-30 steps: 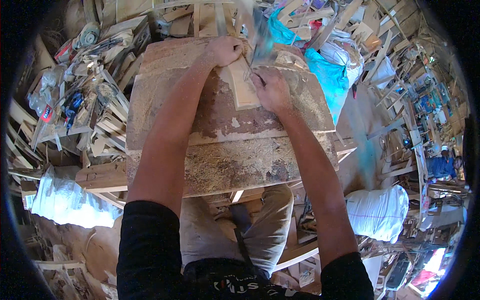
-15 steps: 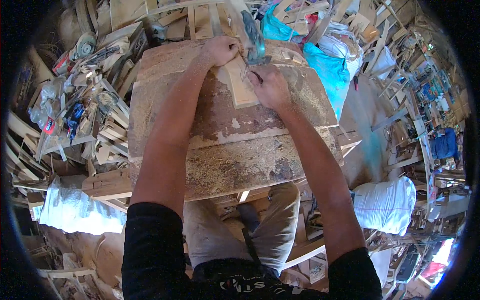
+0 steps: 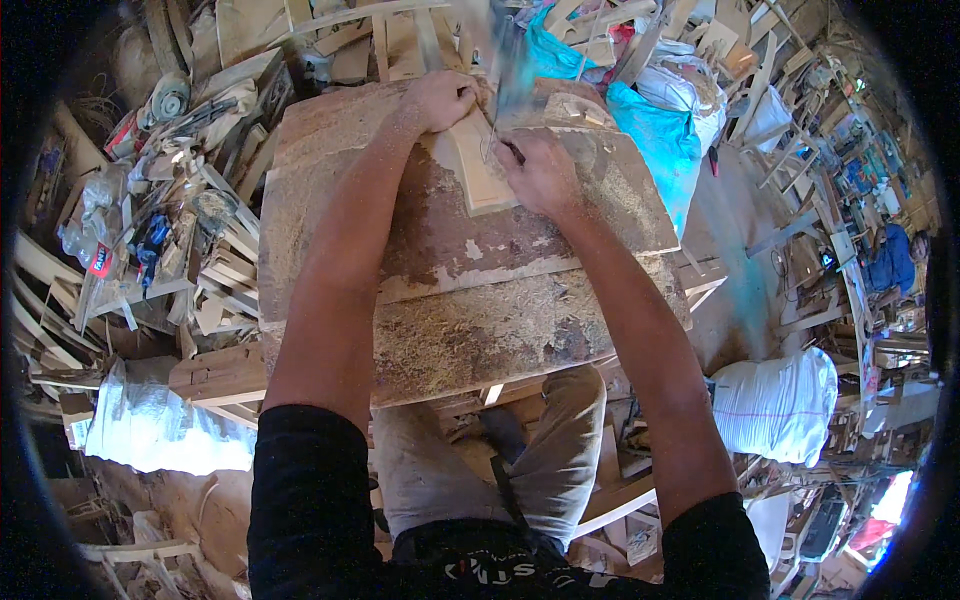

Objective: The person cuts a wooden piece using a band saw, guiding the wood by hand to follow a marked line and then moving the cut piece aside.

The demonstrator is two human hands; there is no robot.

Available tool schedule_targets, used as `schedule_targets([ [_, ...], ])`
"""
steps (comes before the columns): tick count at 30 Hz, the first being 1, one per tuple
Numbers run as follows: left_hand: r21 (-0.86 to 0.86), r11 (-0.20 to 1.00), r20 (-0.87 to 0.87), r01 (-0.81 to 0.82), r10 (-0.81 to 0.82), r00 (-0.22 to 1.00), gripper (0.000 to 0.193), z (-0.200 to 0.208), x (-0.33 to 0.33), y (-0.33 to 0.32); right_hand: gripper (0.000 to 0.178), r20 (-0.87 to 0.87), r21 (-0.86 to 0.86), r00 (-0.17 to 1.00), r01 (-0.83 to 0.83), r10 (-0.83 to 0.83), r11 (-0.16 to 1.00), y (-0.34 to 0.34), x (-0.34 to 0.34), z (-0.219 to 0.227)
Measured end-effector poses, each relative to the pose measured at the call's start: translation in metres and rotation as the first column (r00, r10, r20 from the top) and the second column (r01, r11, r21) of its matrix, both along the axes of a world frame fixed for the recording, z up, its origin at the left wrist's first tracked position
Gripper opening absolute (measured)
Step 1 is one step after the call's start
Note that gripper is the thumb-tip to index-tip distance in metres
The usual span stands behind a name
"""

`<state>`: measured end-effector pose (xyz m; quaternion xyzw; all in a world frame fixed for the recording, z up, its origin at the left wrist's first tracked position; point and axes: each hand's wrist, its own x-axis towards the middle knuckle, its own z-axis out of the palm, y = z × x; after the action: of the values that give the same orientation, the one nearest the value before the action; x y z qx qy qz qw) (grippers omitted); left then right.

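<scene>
A pale wooden board (image 3: 480,178) lies on the worn, sawdust-covered worktable (image 3: 430,250), its near end toward me. My left hand (image 3: 440,101) is closed over the far left part of the board, fingers curled. Against the board's right edge, my right hand (image 3: 540,170) is closed too, with a dark spot between thumb and fingers that I cannot make out. A thin, wire-like shape stands beside the right fingertips, too fine to name. Just beyond both hands, a blurred blue-grey upright shape (image 3: 515,80) hides part of the far edge.
Scrap wood is heaped left of the table, with a plastic bottle (image 3: 98,255) among it. A turquoise bag (image 3: 655,135) leans against the table's right side. A white sack (image 3: 775,405) stands lower right, and a wrapped clear-plastic bundle (image 3: 160,415) lower left.
Both hands and the board stay nearly in place. The blurred upright shape beyond them looks more smeared, and the whole view has shifted slightly.
</scene>
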<state>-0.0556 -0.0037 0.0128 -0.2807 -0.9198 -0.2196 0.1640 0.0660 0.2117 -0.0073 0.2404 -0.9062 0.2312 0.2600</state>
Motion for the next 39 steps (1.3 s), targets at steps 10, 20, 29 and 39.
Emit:
schedule_targets([
  [10, -0.016, 0.998, -0.017, -0.055, 0.055, 0.998, 0.031, 0.006, 0.007, 0.005, 0.028, 0.059, 0.067, 0.998, 0.022, -0.026, 0.997, 0.002, -0.005, 0.002],
  [20, -0.014, 0.998, -0.025, -0.064, 0.063, 0.998, 0.032, 0.002, -0.004, 0.009, 0.03, 0.044, -0.03, 0.998, 0.042, -0.04, 0.999, 0.001, -0.01, -0.004],
  [29, -0.002, 0.999, -0.097, -0.036, 0.036, 0.995, 0.032, -0.004, -0.005, 0.007, 0.031, 0.156, -0.032, 0.988, 0.005, 0.0, 0.999, -0.002, -0.002, 0.005],
  [39, 0.107, 0.774, 0.045, -0.624, 0.624, 0.78, 0.058, -0.045, 0.032, 0.026, 0.036, 0.186, -0.102, 0.976, -0.094, 0.112, 0.99, -0.009, -0.009, 0.005],
])
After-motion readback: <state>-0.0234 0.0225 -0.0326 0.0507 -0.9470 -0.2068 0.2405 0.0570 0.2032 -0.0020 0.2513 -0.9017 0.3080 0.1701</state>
